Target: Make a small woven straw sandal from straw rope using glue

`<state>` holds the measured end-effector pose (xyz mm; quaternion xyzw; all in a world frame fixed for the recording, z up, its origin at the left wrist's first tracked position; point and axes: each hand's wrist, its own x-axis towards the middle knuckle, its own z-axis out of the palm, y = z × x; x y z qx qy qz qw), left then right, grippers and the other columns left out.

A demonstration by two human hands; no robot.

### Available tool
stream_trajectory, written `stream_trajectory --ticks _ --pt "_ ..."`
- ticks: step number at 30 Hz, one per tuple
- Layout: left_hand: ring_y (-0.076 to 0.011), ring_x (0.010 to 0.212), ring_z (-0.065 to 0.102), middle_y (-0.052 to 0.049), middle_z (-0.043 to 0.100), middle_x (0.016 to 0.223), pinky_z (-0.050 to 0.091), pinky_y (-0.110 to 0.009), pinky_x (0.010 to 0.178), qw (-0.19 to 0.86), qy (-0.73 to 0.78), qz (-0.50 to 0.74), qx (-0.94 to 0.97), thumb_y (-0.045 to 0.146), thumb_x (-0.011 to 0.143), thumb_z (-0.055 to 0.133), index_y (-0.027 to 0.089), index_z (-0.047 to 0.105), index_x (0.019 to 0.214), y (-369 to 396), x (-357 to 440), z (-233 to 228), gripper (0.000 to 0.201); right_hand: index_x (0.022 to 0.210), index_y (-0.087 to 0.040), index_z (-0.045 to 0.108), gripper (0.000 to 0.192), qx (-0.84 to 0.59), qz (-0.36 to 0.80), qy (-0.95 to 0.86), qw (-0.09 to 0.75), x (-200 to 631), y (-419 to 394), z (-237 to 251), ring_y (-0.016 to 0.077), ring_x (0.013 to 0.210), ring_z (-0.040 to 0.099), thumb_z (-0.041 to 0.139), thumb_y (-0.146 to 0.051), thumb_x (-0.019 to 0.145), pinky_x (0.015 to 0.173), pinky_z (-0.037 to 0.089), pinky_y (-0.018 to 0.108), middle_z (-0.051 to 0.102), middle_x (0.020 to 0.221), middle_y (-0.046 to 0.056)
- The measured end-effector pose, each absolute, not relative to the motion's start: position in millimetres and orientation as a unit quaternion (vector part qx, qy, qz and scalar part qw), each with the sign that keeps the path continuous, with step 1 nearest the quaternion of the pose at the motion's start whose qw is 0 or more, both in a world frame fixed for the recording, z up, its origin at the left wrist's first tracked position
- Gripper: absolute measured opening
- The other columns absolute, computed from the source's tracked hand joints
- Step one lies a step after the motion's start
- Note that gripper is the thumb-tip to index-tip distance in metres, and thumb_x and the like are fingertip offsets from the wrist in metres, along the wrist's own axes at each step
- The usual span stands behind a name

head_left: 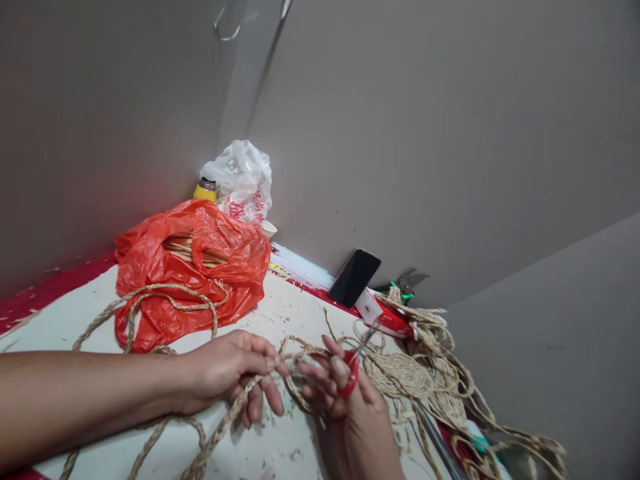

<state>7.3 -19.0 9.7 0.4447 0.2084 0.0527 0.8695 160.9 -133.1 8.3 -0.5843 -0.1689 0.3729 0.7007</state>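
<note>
While both hands work the rope (220, 427) near the tabletop's (75, 320) front edge:
Left hand (225, 373) pinches the rope; right hand (345, 393) grips red scissors (353, 373).

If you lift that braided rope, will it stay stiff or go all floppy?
Probably floppy: the rope lies in loose curves over the red bag and bends between the hands. It likely feels light and rough, not slippery, since it looks like dry braided straw.

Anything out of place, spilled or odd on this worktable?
Mostly working mess: bits of fibre litter the white tabletop around the left hand and right hand, which holds red-handled scissors. The braided rope sprawls loose, and a phone leans against the wall.
</note>
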Motion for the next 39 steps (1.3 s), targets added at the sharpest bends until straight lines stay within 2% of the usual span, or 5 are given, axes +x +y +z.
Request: stream_trajectory --ticks 3,7,15,27,39 --pt "-0.0117 0.031 0.052 -0.009 0.069 0.059 0.033 -0.017 0.030 0.893 0.155 -0.056 0.418 0.026 0.070 0.059 0.013 0.059 0.082 -19.1 5.3 8.1 0.018 0.108 -0.022 0.065 0.045 -0.579 0.298 -0.180 0.737 179.8 -129.7 15.3 0.0130 0.076 0.065 0.076 -0.039 0.069 0.062 0.053 0.022 0.070 0.101 0.005" --pt "-0.0136 0.032 0.055 -0.008 0.068 0.055 0.024 -0.016 0.028 0.892 0.110 -0.136 0.416 0.027 0.073 0.058 0.013 0.061 0.083 -21.0 4.6 7.9 0.017 0.089 -0.018 0.070 0.032 -0.623 0.196 -0.210 0.727 207.1 -128.5 11.1 0.0132 0.070 0.061 0.079 -0.036 0.064 0.056 0.048 0.020 0.069 0.084 0.003" --pt "-0.0130 0.047 0.063 -0.005 0.071 0.070 0.035 -0.016 0.037 0.888 0.090 -0.142 0.428 0.034 0.078 0.062 0.016 0.060 0.089 -18.2 4.3 3.5 0.021 0.083 -0.013 0.071 0.030 -0.737 0.032 -0.252 0.626 229.8 -129.9 2.7 0.0142 0.066 0.054 0.075 -0.031 0.059 0.064 0.044 0.025 0.066 0.077 0.003" --pt "-0.0102 0.047 0.058 -0.003 0.071 0.068 0.048 -0.020 0.044 0.877 0.155 -0.091 0.446 0.022 0.052 0.084 0.016 0.061 0.083 -22.2 3.8 -3.6 0.039 0.073 -0.014 0.067 0.022 -0.762 -0.001 -0.272 0.588 242.9 -130.8 12.2 0.0126 0.058 0.047 0.068 -0.033 0.063 0.057 0.039 0.024 0.059 0.064 -0.001" --pt "-0.0108 0.053 0.061 -0.005 0.073 0.072 0.042 -0.020 0.050 0.879 0.107 -0.113 0.451 0.033 0.061 0.080 0.014 0.066 0.082 -20.5 0.2 6.6 0.032 0.071 -0.014 0.067 0.023 -0.778 0.016 -0.284 0.560 263.4 -126.7 1.9 0.0117 0.050 0.043 0.071 -0.034 0.060 0.047 0.034 0.023 0.055 0.055 -0.003"
